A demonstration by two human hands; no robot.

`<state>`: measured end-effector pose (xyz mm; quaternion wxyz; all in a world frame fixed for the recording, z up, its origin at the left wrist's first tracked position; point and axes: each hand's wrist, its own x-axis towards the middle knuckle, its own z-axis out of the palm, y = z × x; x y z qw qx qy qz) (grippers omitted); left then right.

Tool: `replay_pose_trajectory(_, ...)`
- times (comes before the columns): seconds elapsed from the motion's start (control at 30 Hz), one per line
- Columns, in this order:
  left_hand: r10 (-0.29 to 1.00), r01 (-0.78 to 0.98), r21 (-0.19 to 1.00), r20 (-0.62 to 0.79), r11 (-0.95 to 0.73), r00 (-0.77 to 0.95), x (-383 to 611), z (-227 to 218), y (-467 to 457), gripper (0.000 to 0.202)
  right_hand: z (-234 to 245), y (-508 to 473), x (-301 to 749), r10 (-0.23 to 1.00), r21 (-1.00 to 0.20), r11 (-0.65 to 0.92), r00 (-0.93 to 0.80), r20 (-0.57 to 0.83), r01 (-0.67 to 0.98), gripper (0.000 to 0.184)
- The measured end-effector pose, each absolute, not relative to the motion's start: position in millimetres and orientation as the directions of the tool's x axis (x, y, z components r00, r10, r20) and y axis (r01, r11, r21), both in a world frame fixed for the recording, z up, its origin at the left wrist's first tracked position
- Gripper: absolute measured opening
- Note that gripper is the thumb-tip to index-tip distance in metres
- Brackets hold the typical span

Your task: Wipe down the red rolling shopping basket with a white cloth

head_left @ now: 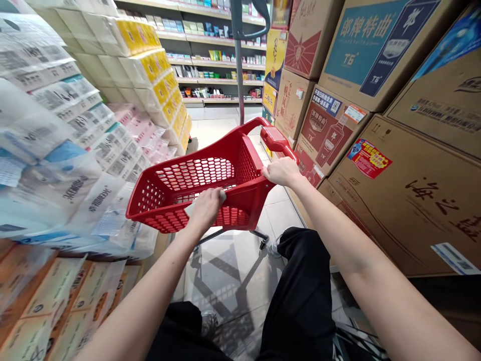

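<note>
A red plastic shopping cart (180, 218) with perforated basket walls stands in front of me, turned sideways; no goods show inside the basket. My left hand (206, 206) is closed over a pale cloth (190, 209) at the basket's near rim. Bits of the cloth stick out on both sides of the fingers; whether it is cloth or paper I cannot tell. At the handle end, my right hand (282, 171) grips the cart's rim just below the red handle (280, 139). Its fingertips are partly hidden.
Stacked tissue packs (150, 95) rise on the left, with plastic-wrapped bundles (75, 200) nearer me. Cardboard boxes (421, 185) are piled along the right. A grey upright post (239, 75) stands behind the cart, before stocked shelves (210, 62). My legs are close to the cart's wheels.
</note>
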<state>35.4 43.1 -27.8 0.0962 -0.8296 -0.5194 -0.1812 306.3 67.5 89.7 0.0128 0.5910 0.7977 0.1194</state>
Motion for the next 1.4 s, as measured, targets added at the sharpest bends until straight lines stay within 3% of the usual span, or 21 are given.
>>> replay_pose_trajectory(0.17,0.791,0.837,0.139,0.439,-0.528,0.426,79.9,-12.2,49.4,0.029,90.4,66.9,308.9,0.945,0.202,0.276,-0.303,0.120,0.940,0.057)
replay_pose_trajectory(0.3,0.822,0.821,0.234,0.399,-0.521,0.407,61.0,-17.3,52.5,0.026,91.8,67.4,313.7,0.950,0.212,0.271,-0.296,0.095,0.939,0.059)
replay_pose_trajectory(0.53,0.864,0.913,0.068,0.360,-0.402,0.353,-22.2,-43.0,46.1,0.027,91.6,72.7,324.1,0.953,0.239,0.261,-0.289,0.088,0.935,0.059)
replay_pose_trajectory(0.77,0.872,0.943,-0.024,0.374,-0.331,0.315,-52.8,-48.9,35.6,0.029,88.7,78.1,328.8,0.957,0.217,0.249,-0.275,0.096,0.944,0.053)
replay_pose_trajectory(0.93,0.865,0.925,0.008,0.359,-0.379,0.351,-9.6,-42.1,43.2,0.029,82.9,72.7,314.4,0.874,0.220,0.357,-0.408,0.264,0.908,0.045)
replay_pose_trajectory(1.07,0.836,0.908,-0.002,0.388,-0.420,0.388,27.0,-38.4,47.9,0.031,73.0,72.6,297.0,0.831,0.217,0.491,-0.528,0.175,0.844,0.052)
replay_pose_trajectory(1.4,0.866,0.949,-0.013,0.406,-0.314,0.292,-38.5,-49.5,23.9,0.031,71.1,87.5,308.1,0.875,0.190,0.439,-0.466,0.130,0.878,0.058)
